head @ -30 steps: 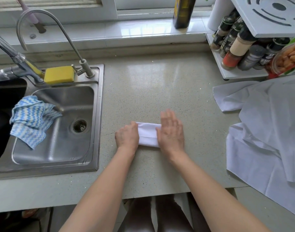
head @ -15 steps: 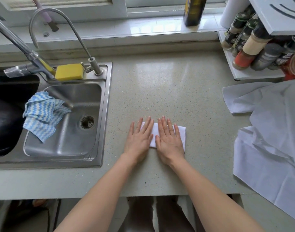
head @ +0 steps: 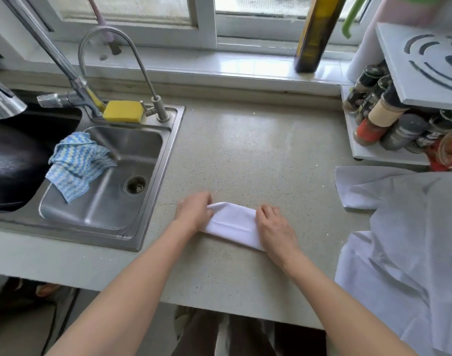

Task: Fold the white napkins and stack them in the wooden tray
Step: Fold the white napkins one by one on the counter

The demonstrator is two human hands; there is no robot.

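A small folded white napkin [head: 232, 223] sits on the speckled countertop [head: 258, 155], between my two hands. My left hand [head: 194, 211] grips its left end with curled fingers, and that end is raised a little off the counter. My right hand [head: 276, 227] holds the right end, fingers curled over the cloth. A heap of loose white napkins [head: 404, 242] is spread over the counter at the right and hangs past its front edge. No wooden tray shows in the frame.
A steel sink [head: 109, 181] with a blue-and-white cloth [head: 76, 165], a yellow sponge [head: 123, 111] and taps lies to the left. A white spice rack [head: 389, 119] with several jars stands at the back right. A dark bottle [head: 314, 34] is on the sill.
Both hands lay flat pressing the napkin half a second ago. Now they have curled round its two ends and its left end is lifted. The camera has tilted up slightly.
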